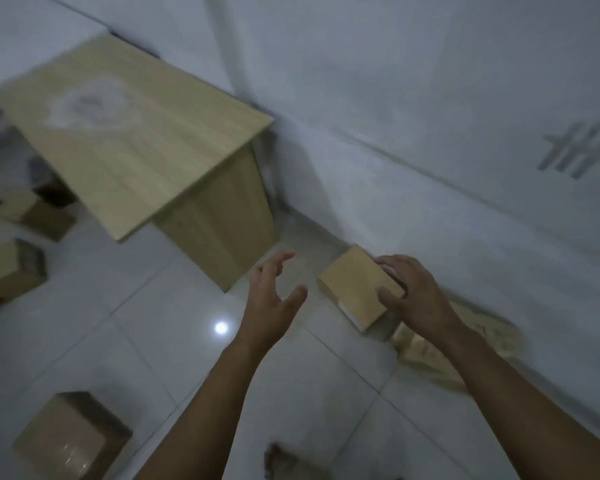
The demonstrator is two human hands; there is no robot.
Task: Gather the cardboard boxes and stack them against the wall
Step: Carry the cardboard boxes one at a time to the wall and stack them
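A small cardboard box (352,287) sits low against the white wall (430,168), and my right hand (411,292) grips its right edge with fingers on top. My left hand (274,289) hovers open just left of that box, not touching it. Under and behind my right wrist lies a blurred pile of flatter cardboard boxes (430,355) along the wall. Another cardboard box (70,434) stands on the floor at bottom left. More boxes (11,268) lie at the left edge, near the table.
A light wooden table (136,133) stands in the corner to the left of the held box, its side panel close to my left hand. White floor tiles (153,323) with a lamp reflection stretch between the boxes. A cardboard scrap (279,462) lies at the bottom edge.
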